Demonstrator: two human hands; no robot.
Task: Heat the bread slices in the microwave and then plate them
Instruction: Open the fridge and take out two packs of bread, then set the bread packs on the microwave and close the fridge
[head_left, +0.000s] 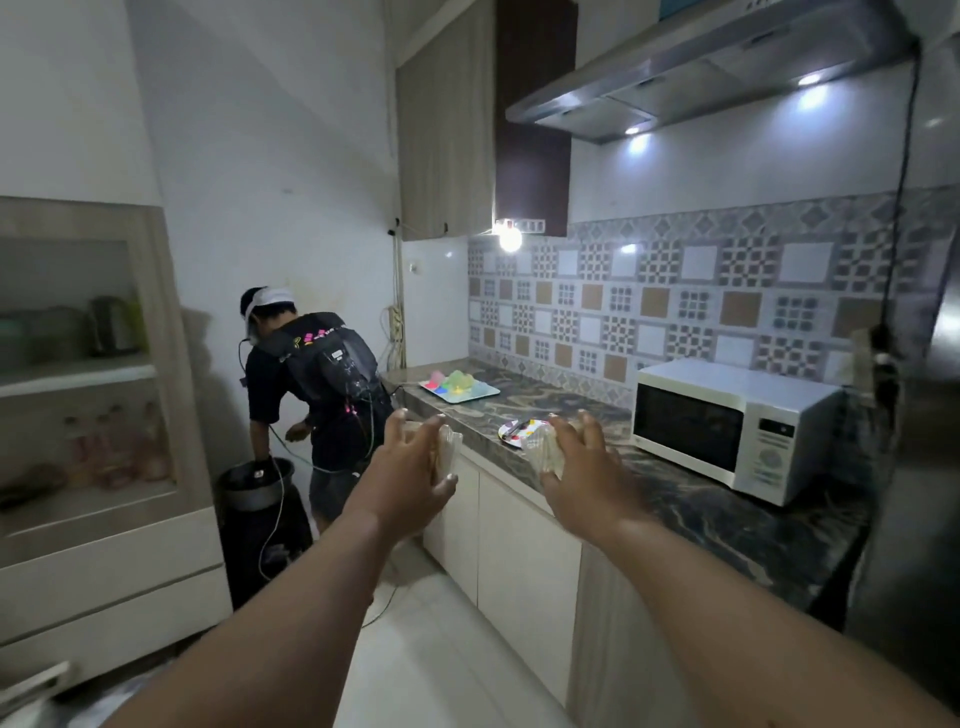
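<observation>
left hand: the left hand (415, 457) is held out in front, fingers curled around one bread slice (448, 451), thumb under and fingertips over the top edge.
right hand: the right hand (576, 457) grips a second bread slice (540, 451) in the same way; both slices are carried in the air, apart from each other, above the front edge of the counter (727, 525).
microwave: the white microwave (727, 426) stands on the counter at about 2 o'clock from the right hand, near it; its door is closed and the window is dark.
plate: a small plate (511, 431) with coloured marks lies on the counter at 11 o'clock from the right hand, partly hidden behind the slice.
step, as i judge: the slices are not yet heated, because the door is closed and both are in the hands.
how the bread handles: light, soft and easy to press flat or tear; i think it is best held by the crust edges with gentle fingers, not squeezed in the middle.
next need: one hand must become free to open the door, so both slices may go in one hand or on the plate.
other things: another person (311, 384) bends over a dark bin (257, 483) at 10 o'clock, and a tray (460, 388) with coloured objects is far on the counter.
</observation>
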